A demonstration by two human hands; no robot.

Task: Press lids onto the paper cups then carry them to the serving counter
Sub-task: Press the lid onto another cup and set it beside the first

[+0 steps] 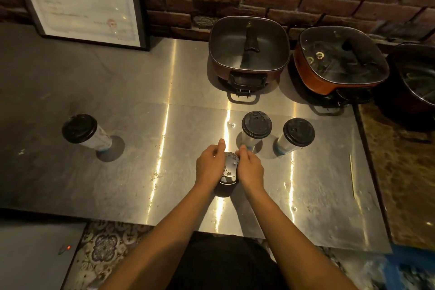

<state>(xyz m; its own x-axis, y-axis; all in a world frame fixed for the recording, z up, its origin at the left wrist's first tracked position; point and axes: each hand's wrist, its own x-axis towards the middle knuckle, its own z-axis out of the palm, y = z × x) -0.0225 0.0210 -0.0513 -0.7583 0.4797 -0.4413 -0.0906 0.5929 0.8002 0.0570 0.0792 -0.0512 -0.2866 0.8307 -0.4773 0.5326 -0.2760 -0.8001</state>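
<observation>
Forearms at the bottom edge, left hand (209, 167) and right hand (250, 169) on opposite sides of the cup (225, 188), which stands upright mid-table (141, 172). Fingers (220, 146) of both hands curl round the rim of the lid (229, 167), grasping it from two sides. My read: an even squeeze so the rim seats all round without tipping the cup. Lid looks level; can't tell if it's fully snapped on.

Second cup (256, 125) just behind the right hand, third cup (299, 132) beside it, not touching, fourth cup (78, 128) well off left. All three are lidded (likely parked as finished). Pots (249, 47) sit by the wall, not involved. Carry step not yet begun.
</observation>
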